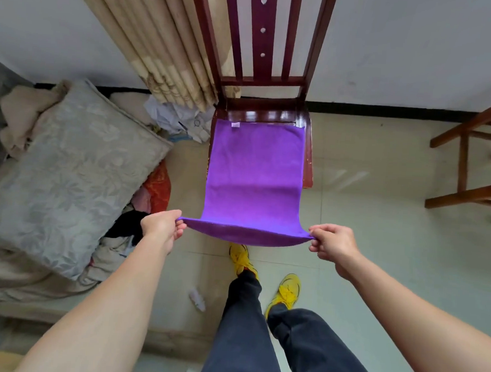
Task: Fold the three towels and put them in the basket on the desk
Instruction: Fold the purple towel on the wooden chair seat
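Purple towel (255, 169): spread on dark wooden chair (308, 149) seat, long axis running from chair back toward wearer, near edge lifted off seat. Left hand (161, 226) and right hand (331, 243) each pinched on a near corner. Pillow (67, 169) and clutter left; wooden stool (476, 159) right.

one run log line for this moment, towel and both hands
step: first fold | purple towel: far end flat on chair seat | left hand: pinching near corner | right hand: pinching other corner | basket: unseen

bare floor (379, 237) right of the chair (262, 72) lies open; piled bedding (66, 175) crowds its left, curtain (166, 51) behind.
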Available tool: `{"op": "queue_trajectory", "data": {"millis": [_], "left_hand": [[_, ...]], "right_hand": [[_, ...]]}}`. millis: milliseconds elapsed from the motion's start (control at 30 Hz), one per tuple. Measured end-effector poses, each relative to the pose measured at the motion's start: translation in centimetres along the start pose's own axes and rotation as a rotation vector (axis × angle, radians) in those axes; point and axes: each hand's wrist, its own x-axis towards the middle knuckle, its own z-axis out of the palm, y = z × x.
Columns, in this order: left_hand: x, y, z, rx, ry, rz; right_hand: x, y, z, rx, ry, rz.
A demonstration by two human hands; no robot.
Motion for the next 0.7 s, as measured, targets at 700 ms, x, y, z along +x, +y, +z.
{"op": "queue_trajectory", "data": {"millis": [700], "left_hand": [[12.8, 17.7, 11.6, 0.831, -0.138, 0.646]], "right_hand": [[17.7, -15.5, 1.2, -0.499, 0.238, -0.27]]}}
